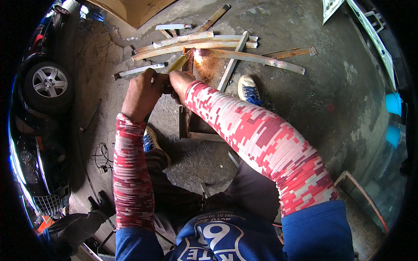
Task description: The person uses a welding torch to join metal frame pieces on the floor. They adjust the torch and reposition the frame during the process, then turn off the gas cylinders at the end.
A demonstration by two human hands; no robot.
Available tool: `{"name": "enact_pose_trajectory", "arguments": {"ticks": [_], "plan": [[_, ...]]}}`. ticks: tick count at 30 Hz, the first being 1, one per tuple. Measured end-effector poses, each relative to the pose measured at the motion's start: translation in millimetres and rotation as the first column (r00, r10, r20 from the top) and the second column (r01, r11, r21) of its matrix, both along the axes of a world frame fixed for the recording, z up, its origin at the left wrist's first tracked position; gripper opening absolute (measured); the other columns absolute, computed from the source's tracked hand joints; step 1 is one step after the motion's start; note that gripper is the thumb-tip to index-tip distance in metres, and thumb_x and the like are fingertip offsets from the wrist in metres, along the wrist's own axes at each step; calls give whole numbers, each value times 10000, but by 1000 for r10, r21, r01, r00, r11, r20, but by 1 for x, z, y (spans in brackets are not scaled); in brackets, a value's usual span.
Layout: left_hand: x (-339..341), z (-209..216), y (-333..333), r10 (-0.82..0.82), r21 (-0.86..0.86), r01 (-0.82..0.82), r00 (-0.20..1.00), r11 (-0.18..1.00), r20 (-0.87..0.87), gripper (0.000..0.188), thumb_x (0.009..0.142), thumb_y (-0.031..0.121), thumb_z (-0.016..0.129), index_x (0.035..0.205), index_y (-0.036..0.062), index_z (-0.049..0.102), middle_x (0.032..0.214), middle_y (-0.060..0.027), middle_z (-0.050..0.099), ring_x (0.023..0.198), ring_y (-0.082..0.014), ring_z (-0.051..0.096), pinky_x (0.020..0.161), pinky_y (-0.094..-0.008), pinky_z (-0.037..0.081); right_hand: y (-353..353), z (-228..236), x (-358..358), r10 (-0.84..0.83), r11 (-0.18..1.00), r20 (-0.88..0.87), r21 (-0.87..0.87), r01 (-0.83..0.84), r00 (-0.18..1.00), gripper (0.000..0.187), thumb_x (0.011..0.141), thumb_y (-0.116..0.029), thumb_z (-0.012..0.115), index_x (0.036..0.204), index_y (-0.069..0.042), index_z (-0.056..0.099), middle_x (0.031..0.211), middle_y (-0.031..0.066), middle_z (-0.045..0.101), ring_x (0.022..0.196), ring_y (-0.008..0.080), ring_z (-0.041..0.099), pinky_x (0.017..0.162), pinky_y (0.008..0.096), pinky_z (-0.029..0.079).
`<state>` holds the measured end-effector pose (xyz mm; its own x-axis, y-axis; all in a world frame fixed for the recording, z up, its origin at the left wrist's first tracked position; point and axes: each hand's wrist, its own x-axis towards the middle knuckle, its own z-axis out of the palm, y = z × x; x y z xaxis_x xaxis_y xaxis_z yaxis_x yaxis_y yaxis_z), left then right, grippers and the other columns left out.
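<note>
Both my hands are close together in front of me, above a rusty metal frame (184, 124) on the floor between my feet. My right hand (180, 82) is closed around a welding torch (177, 64) with a yellow tapered body. The torch points away from me, and a bright spark glow (198, 56) burns near its tip, against the far part of the frame. My left hand (145, 92) has its fingers curled closed against the right hand. What the left fingers grip is hidden. Red and white patterned sleeves cover both forearms.
Several loose metal strips (278, 63) lie across the floor beyond the frame. Cables (102, 158) trail on the left, beside a dark car with a silver wheel (50, 81). A cardboard sheet (130, 11) is at the top; blue containers (393, 103) stand far right.
</note>
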<state>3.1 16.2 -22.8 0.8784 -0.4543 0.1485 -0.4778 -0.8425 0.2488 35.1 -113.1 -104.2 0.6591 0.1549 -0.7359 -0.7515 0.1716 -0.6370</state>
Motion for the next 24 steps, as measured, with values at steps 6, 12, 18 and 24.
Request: {"name": "enact_pose_trajectory", "arguments": {"ticks": [6,12,18,24], "plan": [[0,0,-1,84,-91,-91,994,992,-76,271,963,238,638,997,-25,695,917,-251,707,875,-430,703,734,-467,554,2,-9,3,-9,999,11,33,9,1000,192,915,-222,525,895,-122,688,729,21,639,544,139,460,496,344,327],[-1,2,-5,131,-99,-139,988,985,-79,291,963,256,641,981,-29,694,859,-256,701,846,-426,708,714,-459,554,-1,-8,1,99,991,79,86,-105,992,212,909,-256,516,845,-146,686,720,7,613,559,131,434,509,331,317],[-1,3,-4,243,14,-247,942,969,-233,189,911,80,667,1090,60,727,1022,-156,698,849,-325,715,730,-389,569,-6,3,-3,101,980,4,174,-100,995,198,902,-267,532,830,-147,673,712,10,607,556,137,431,516,337,317],[1,-2,-1,142,-115,-152,985,982,-94,324,973,283,621,937,-32,688,752,-231,690,751,-398,717,666,-453,549,-3,1,-1,55,995,66,82,-60,996,151,879,-254,588,836,-135,670,714,24,620,537,139,442,497,327,309]]}}
